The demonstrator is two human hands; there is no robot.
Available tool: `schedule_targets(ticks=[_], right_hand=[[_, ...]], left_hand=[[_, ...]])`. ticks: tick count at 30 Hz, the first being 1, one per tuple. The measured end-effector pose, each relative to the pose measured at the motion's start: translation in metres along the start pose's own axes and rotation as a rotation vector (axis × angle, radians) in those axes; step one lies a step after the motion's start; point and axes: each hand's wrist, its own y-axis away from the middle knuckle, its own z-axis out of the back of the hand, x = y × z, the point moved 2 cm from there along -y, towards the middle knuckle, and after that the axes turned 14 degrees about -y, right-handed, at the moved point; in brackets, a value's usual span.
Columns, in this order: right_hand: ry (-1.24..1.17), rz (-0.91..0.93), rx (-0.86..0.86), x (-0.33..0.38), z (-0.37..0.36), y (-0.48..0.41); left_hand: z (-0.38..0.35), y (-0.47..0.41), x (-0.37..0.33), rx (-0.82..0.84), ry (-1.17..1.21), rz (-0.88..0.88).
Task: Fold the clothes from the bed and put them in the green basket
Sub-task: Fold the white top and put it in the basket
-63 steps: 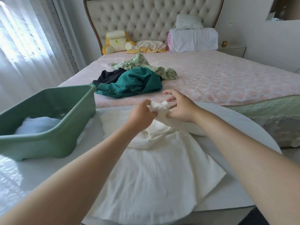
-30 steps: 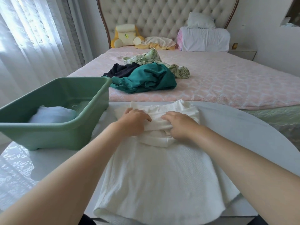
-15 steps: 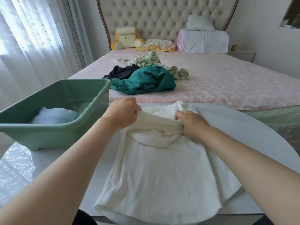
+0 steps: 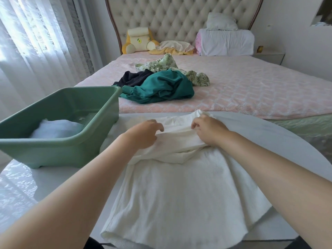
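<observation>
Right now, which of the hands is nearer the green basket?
Left. The left hand is over the white garment, just right of the green basket; the right hand lies farther right on the same garment.

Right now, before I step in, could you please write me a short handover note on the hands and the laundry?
Left hand: on the folded-over upper part of the white garment; blurred, grip unclear.
Right hand: pinches that fold.
The garment lies on the table, lower part spread flat.
Done: one pale item in the green basket beside it.
Left: finish folding, basket it, then the teal garment, black garment and leaf-print garment on the bed.
</observation>
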Motion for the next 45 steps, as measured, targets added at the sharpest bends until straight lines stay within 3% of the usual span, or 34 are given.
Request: schedule_targets(ticks=[2, 7, 10, 16, 19, 24, 26, 29, 31, 34, 36, 38, 41, 45], right_hand=[[0.032, 0.012, -0.005, -0.001, -0.001, -0.010], [0.075, -0.031, 0.018, -0.012, -0.007, -0.032], [0.018, -0.054, -0.035, -0.016, -0.008, -0.039], [-0.033, -0.083, -0.362, -0.019, -0.006, -0.044], [-0.054, -0.125, -0.377, -0.021, -0.008, -0.044], [-0.014, -0.167, -0.285, -0.022, -0.011, -0.038], [-0.006, -0.172, -0.286, -0.023, -0.011, -0.037], [-0.011, -0.208, -0.334, -0.018, -0.010, -0.038], [-0.026, -0.213, -0.332, -0.015, -0.012, -0.038], [-0.011, -0.075, -0.291, -0.010, -0.018, -0.036], [0.011, 0.095, -0.245, -0.005, -0.022, -0.035], [-0.027, 0.158, -0.080, 0.000, -0.028, -0.033], [0.040, 0.037, 0.205, 0.000, -0.042, -0.025], [0.135, -0.085, 0.271, 0.000, -0.042, -0.012]], left_hand=[[-0.011, -0.002, 0.002, 0.073, 0.017, 0.016], [-0.013, -0.009, 0.025, 0.128, -0.206, 0.146], [-0.016, -0.012, 0.036, 0.135, -0.128, 0.164], [-0.014, -0.015, 0.037, 0.050, 0.127, 0.089], [-0.012, -0.019, 0.037, 0.017, 0.220, 0.119], [-0.007, -0.016, 0.037, 0.246, 0.043, 0.134], [0.002, -0.017, 0.042, 0.114, 0.031, 0.177], [0.016, -0.018, 0.052, -0.245, -0.146, 0.360], [0.011, -0.021, 0.052, -0.342, -0.325, 0.311], [-0.010, -0.023, 0.036, -0.286, -0.241, 0.008], [-0.024, -0.022, 0.027, -0.064, -0.051, -0.029], [-0.031, -0.019, 0.023, 0.070, -0.013, -0.002], [-0.027, -0.012, 0.028, 0.120, 0.022, 0.002], [-0.033, 0.000, 0.044, 0.142, 0.073, 0.072]])
